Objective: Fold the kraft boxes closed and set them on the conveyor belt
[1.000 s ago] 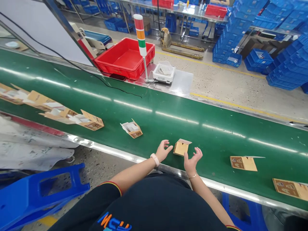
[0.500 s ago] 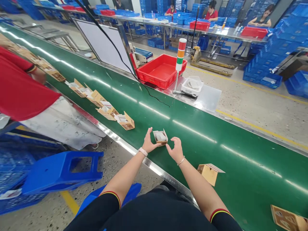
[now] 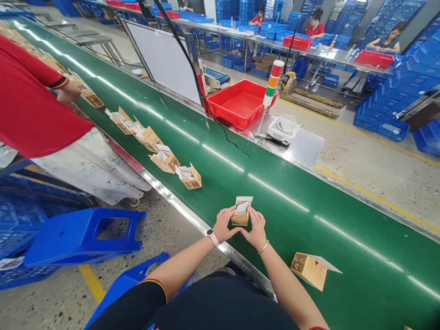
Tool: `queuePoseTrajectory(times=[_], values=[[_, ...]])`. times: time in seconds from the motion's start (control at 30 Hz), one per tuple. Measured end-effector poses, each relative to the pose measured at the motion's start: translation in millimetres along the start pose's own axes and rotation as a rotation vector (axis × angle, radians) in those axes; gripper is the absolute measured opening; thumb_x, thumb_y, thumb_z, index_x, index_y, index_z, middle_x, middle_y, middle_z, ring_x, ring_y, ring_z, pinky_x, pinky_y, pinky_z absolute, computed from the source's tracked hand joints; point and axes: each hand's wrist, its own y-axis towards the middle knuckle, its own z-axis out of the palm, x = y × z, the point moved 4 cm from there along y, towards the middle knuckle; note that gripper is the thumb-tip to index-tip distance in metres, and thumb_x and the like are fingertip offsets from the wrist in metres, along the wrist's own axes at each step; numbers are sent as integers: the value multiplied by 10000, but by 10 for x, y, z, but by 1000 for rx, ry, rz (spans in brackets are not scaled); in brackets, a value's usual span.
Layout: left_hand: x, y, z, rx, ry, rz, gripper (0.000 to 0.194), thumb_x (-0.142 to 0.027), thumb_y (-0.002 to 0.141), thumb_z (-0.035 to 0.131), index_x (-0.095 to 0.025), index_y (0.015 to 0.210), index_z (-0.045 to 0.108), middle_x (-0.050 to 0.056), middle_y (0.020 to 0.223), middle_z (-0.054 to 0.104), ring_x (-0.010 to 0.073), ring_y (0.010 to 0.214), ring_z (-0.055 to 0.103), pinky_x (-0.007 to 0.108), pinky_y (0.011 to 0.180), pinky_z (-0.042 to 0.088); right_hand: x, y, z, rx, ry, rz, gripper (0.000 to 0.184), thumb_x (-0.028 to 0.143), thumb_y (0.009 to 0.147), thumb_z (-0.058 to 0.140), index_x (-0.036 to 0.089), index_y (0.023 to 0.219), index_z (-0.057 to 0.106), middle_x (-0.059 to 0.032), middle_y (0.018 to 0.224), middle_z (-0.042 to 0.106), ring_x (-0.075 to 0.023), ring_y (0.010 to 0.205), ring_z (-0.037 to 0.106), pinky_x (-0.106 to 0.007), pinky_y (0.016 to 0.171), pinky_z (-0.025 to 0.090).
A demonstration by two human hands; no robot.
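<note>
Squarely between two cupped hands, a small open carton (image 3: 239, 220) sits on the green belt (image 3: 292, 224).
Its raised flap (image 3: 244, 200) stands at the 12 o'clock edge and its front wall faces 6 o'clock, towards the person; the front-to-back line runs about 6 to 12, though with fingers over both sides I cannot tell which axis is longer. White contents show inside. The left hand (image 3: 225, 224) grasps its 9 o'clock side and the right hand (image 3: 256, 230) its 3 o'clock side, thumbs meeting at 6. Near it at 10 o'clock lies the closest of several open cartons (image 3: 191, 181); at 4 o'clock, a second carton (image 3: 315, 271) lies lengthwise from 10 to 4, its lid flap jutting towards 4.
</note>
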Motion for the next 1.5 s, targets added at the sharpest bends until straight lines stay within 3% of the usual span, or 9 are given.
queuePoseTrajectory(times=[0.17, 0.4, 0.47, 0.67, 0.77, 0.93, 1.17, 1.3, 1.5], values=[[-37, 67, 6, 293, 106, 66, 419, -430, 766, 659, -279, 1157, 650, 103, 1356, 559, 353, 1309, 394, 494, 1045, 290, -18, 140, -195, 99, 29, -23, 591, 529, 615, 760, 309, 1155, 661, -78, 1209, 641, -325, 1097, 534, -565, 1004, 387], [-245, 203, 161, 398, 256, 172, 308, -391, 793, 623, -280, 1074, 687, 96, 1200, 662, 364, 1222, 459, 497, 972, 302, -98, 152, -369, 97, 190, 51, 182, 480, 666, 745, 303, 703, 727, -36, 1051, 683, -309, 1128, 522, -559, 1009, 386], [-251, 219, 231, 428, 299, 194, 258, -383, 838, 555, -248, 1014, 687, 103, 1125, 687, 342, 1153, 513, 492, 945, 331, -136, 112, -357, 9, 314, 154, 308, 488, 747, 661, 245, 559, 650, -55, 992, 668, -254, 1005, 575, -492, 954, 452], [-159, -4, 359, -9, 187, 318, 374, -326, 849, 526, -192, 1198, 510, 142, 1272, 577, 294, 1264, 471, 474, 1010, 365, -204, -71, -224, -226, 360, 406, 277, 463, 748, 624, 197, 731, 549, -58, 893, 526, -170, 787, 571, -347, 710, 547], [-67, -59, 410, -204, 45, 73, 462, -313, 783, 633, -195, 1202, 477, 151, 1350, 505, 310, 1320, 414, 503, 1064, 334, -251, -101, -204, -246, 356, 488, 281, 425, 715, 625, 193, 852, 547, -63, 936, 526, -164, 748, 580, -341, 661, 550], [-24, 66, 678, 30, -407, -581, 337, -211, 759, 643, -184, 1085, 563, 100, 1103, 647, 257, 1043, 602, 426, 944, 470, -352, -111, -202, -199, 338, 567, 310, 393, 686, 628, 183, 913, 604, -74, 907, 598, -199, 786, 613, -372, 729, 559], [-192, 98, 899, 126, -551, -658, 307, -120, 733, 637, -162, 1034, 591, 97, 1012, 670, 218, 928, 641, 362, 852, 519, -401, -268, -280, -208, 281, 612, 292, 403, 713, 590, 178, 899, 613, -79, 861, 589, -211, 751, 609, -376, 690, 560], [-99, -93, 689, -17, -467, -572, 383, -267, 736, 711, -183, 1079, 563, 95, 1080, 615, 222, 1044, 582, 372, 927, 472, -117, -373, -456, -309, 77, 417, 552, 475, 725, 624, 152, 1159, 513, -162, 1126, 541, -294, 1066, 545, -505, 927, 484], [442, -409, -297, -495, -84, -464, 625, -415, 677, 737, -184, 1180, 446, 123, 1164, 497, 274, 1070, 543, 481, 955, 456, 315, -468, -552, -298, -409, -23, 617, 378, 805, 602, 179, 1334, 352, -204, 1251, 434, -354, 1170, 450, -564, 901, 447]])
